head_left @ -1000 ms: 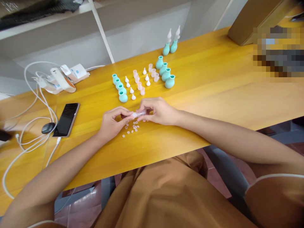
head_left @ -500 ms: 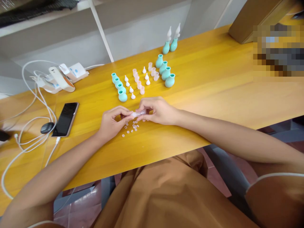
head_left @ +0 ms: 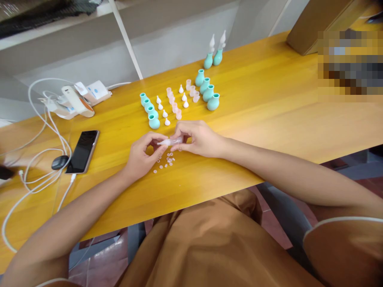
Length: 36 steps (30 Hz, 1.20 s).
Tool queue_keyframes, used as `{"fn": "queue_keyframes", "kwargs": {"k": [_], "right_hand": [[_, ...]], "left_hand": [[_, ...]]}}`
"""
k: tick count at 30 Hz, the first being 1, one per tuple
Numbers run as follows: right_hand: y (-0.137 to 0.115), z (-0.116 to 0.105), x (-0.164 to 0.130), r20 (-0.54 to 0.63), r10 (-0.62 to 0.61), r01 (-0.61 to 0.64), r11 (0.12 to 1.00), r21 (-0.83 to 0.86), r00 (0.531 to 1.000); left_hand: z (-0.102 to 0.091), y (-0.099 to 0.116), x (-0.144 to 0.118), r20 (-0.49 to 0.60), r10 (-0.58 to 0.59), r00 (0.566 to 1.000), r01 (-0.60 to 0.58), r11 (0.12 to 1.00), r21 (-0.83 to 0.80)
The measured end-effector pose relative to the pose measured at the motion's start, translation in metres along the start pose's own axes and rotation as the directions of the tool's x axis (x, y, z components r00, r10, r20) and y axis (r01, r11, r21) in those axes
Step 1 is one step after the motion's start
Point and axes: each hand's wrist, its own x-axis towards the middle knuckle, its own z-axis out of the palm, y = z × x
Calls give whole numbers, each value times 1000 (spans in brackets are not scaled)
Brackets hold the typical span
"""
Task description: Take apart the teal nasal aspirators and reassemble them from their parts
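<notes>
Both hands meet above the table, just over a scatter of discs. The right hand pinches a clear tube by one end, held level. The left hand has thumb and forefinger closed at the tube's other end. Behind stand rows of teal bulbs, white tips and pink caps. A phone lies to the left.
</notes>
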Motion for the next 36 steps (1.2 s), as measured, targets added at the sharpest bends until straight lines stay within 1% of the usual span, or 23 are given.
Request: {"fn": "queue_keyframes", "kwargs": {"k": [3, 6, 9, 12, 16, 18, 20, 22, 23, 25, 27, 31, 34, 36], "right_hand": [[-2, 1, 1, 3, -4, 4, 1000, 7, 1000], [-4, 0, 1, 38, 26, -26, 1000, -3, 999], [-6, -1, 1, 77, 35, -30, 997, -70, 996], [-4, -2, 1, 85, 19, -6, 988, -154, 996], [1, -2, 1, 87, 29, -9, 976, -219, 996], [3, -3, 1, 87, 37, -15, 970, -241, 995], [4, -3, 1, 94, 48, -23, 967, -252, 994], [5, -4, 1, 98, 52, -25, 965, -259, 994], [5, -4, 2, 101, 51, -23, 965, -260, 994], [5, -4, 2, 108, 45, -16, 966, -257, 993], [5, -5, 2, 115, 38, -8, 968, -252, 993], [5, -5, 2, 127, 30, 3, 968, -249, 992], [5, -4, 2, 113, 33, -2, 965, -261, 993], [6, -4, 2, 89, 34, -8, 962, -275, 995]], "left_hand": [[1, 0, -1, 6, 10, 1000, -10, 1000, -15], [0, 0, -1, 13, -4, 1000, 4, 1000, -6], [0, 1, 0, 5, 2, 1000, -2, 1000, 7], [1, 2, 2, -3, 20, 1000, -20, 1000, 14], [0, 3, 2, 11, 11, 1000, -11, 1000, -15], [-3, 3, 2, -27, 23, 999, -22, 999, 29], [-5, 1, 3, -120, 35, 992, -18, 990, 141], [-6, -4, 3, -188, 19, 982, 29, 968, 249], [-6, -8, 3, -194, -1, 981, 58, 957, 285], [-5, -17, 3, -154, -50, 987, 99, 939, 330], [-3, -24, 3, -100, -85, 991, 116, 924, 364], [0, -30, 1, -25, -122, 992, 121, 897, 424], [1, -29, -1, -3, -145, 989, 131, 883, 451], [0, -28, -1, -14, -149, 989, 139, 878, 458]]}}
